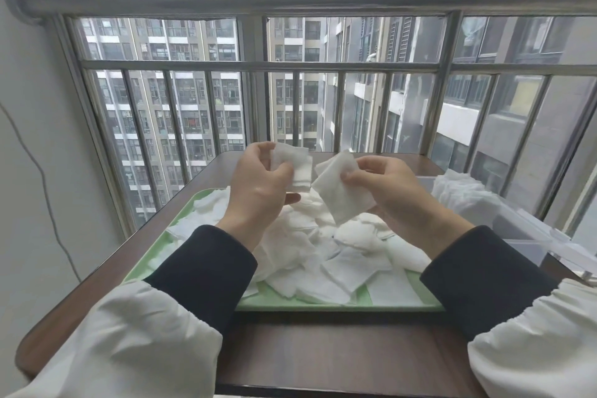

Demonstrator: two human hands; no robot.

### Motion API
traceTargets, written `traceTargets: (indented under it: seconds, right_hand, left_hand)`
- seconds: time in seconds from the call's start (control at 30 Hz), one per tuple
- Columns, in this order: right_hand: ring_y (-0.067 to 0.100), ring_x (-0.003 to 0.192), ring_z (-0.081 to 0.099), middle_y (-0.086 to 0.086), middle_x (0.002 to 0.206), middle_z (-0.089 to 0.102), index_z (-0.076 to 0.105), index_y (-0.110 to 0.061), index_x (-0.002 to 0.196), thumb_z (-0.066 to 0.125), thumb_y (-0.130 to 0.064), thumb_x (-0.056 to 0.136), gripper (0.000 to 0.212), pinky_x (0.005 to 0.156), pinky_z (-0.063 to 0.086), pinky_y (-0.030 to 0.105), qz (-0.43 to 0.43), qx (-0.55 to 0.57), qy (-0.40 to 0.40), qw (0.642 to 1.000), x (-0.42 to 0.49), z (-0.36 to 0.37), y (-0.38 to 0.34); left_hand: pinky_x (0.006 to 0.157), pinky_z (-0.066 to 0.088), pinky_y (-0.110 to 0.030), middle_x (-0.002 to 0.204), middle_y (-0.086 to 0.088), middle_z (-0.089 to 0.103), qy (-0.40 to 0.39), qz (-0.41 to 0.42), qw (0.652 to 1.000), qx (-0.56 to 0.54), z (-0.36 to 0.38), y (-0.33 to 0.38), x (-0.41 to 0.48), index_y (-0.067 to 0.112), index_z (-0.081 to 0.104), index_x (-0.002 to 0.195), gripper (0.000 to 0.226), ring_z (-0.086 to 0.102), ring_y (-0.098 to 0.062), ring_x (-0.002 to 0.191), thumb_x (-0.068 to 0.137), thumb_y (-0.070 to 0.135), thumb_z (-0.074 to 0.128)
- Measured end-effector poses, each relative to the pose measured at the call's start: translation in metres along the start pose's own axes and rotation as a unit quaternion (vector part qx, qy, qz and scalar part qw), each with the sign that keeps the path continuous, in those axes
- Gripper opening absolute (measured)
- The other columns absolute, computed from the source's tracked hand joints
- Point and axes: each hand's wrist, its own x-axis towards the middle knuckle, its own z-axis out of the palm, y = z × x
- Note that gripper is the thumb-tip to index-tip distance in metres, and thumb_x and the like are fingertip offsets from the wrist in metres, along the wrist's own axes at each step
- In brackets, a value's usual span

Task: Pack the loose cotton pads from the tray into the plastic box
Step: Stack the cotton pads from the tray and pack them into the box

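Pinching grips: left hand (258,186) holds a cotton-pad stack (296,168) upright; right hand (392,192), a single pad (339,195) corner-down.

One left hand (258,186), one right hand (392,187), one green tray (268,297), one clear plastic box (517,231), one tabletop (323,352); cotton pads (323,255) heaped beyond counting.

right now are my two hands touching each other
Apart. In the head view the left hand pinches a pad stack and the right hand pinches a single pad. Only the pads lie between the fingertips.
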Motion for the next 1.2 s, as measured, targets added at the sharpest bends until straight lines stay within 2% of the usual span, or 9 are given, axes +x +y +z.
traceTargets:
  seconds: [0.13,0.27,0.43,0.5,0.63,0.8,0.93,1.07,1.2]
  right_hand:
    - [0.024,0.085,0.067,0.016,0.100,0.070,0.065,0.008,0.112,0.068,-0.015,0.093,0.030,0.070,0.057,0.035,0.007,0.071,-0.025,0.997,-0.003,0.002,-0.004]
    - [0.022,0.081,0.067,0.015,0.096,0.069,0.062,0.012,0.113,0.069,-0.020,0.092,0.040,0.064,0.058,0.033,0.002,0.073,-0.019,0.997,-0.005,0.003,-0.005]
    - [0.025,0.081,0.067,0.013,0.091,0.071,0.064,0.011,0.110,0.072,-0.024,0.091,0.040,0.082,0.056,0.048,0.005,0.058,0.011,0.998,-0.003,0.002,-0.004]
    - [0.025,0.079,0.068,0.012,0.087,0.072,0.068,0.007,0.104,0.073,-0.026,0.090,0.036,0.083,0.055,0.050,0.011,0.049,0.015,0.999,-0.002,0.002,-0.002]
    - [0.023,0.074,0.067,0.011,0.084,0.073,0.071,-0.005,0.090,0.074,-0.028,0.089,0.023,0.069,0.055,0.039,0.023,0.046,0.011,0.999,-0.001,0.001,-0.001]
    - [0.017,0.062,0.064,0.007,0.075,0.072,0.070,-0.008,0.085,0.075,-0.023,0.088,0.016,0.049,0.049,0.025,0.038,0.029,0.007,0.999,-0.002,-0.001,0.000]
    - [0.016,0.062,0.061,0.006,0.075,0.069,0.070,-0.010,0.084,0.073,-0.023,0.089,0.015,0.049,0.048,0.024,0.040,0.044,-0.002,0.998,-0.001,-0.001,0.000]
    - [0.013,0.062,0.062,0.003,0.077,0.069,0.071,-0.007,0.095,0.072,-0.028,0.091,0.022,0.049,0.048,0.023,0.019,0.067,-0.028,0.997,-0.001,0.000,0.000]
    - [0.012,0.066,0.064,0.001,0.081,0.071,0.072,-0.010,0.097,0.070,-0.030,0.091,0.021,0.052,0.048,0.024,0.007,0.060,-0.035,0.998,-0.002,-0.001,0.001]
  left_hand:
    - [0.054,0.058,-0.027,0.098,-0.011,0.059,-0.039,0.056,0.996,0.051,0.000,0.003,-0.005,0.023,0.057,0.106,0.024,0.068,-0.006,0.059,0.098,0.000,0.052]
    - [0.056,0.057,-0.025,0.084,-0.008,0.062,-0.083,0.065,0.991,0.083,0.005,0.006,-0.008,0.017,0.069,0.066,0.038,0.065,-0.011,0.068,0.089,-0.004,0.048]
    - [0.064,0.059,-0.029,0.081,0.010,0.074,-0.112,0.112,0.982,0.103,0.007,0.006,-0.009,0.022,0.076,0.084,0.006,0.071,-0.013,0.079,0.081,0.028,0.076]
    - [0.082,0.056,-0.031,0.095,0.009,0.073,-0.125,0.173,0.960,0.183,0.007,0.004,-0.010,0.022,0.072,0.097,0.029,0.068,-0.012,0.092,0.076,0.034,0.088]
    - [0.086,0.057,-0.037,0.111,0.006,0.065,-0.129,0.235,0.941,0.209,0.008,0.005,-0.012,0.019,0.067,0.108,0.042,0.063,-0.014,0.106,0.074,0.025,0.090]
    - [0.083,0.047,-0.017,0.108,0.007,0.063,-0.117,0.317,0.899,0.277,0.004,0.002,-0.009,0.022,0.069,0.103,0.036,0.058,-0.003,0.098,0.074,0.021,0.090]
    - [0.074,0.039,-0.013,0.094,0.012,0.065,-0.101,0.286,0.917,0.260,0.006,0.002,-0.010,0.021,0.073,0.090,0.017,0.056,0.005,0.081,0.080,0.028,0.085]
    - [0.079,0.056,-0.035,0.084,0.011,0.074,-0.087,0.205,0.955,0.193,0.004,0.004,-0.006,0.025,0.077,0.084,0.008,0.069,-0.013,0.081,0.084,0.031,0.081]
    - [0.090,0.058,-0.047,0.085,0.008,0.076,-0.087,0.121,0.983,0.111,0.003,0.003,-0.005,0.027,0.078,0.083,0.011,0.072,-0.013,0.087,0.083,0.037,0.081]
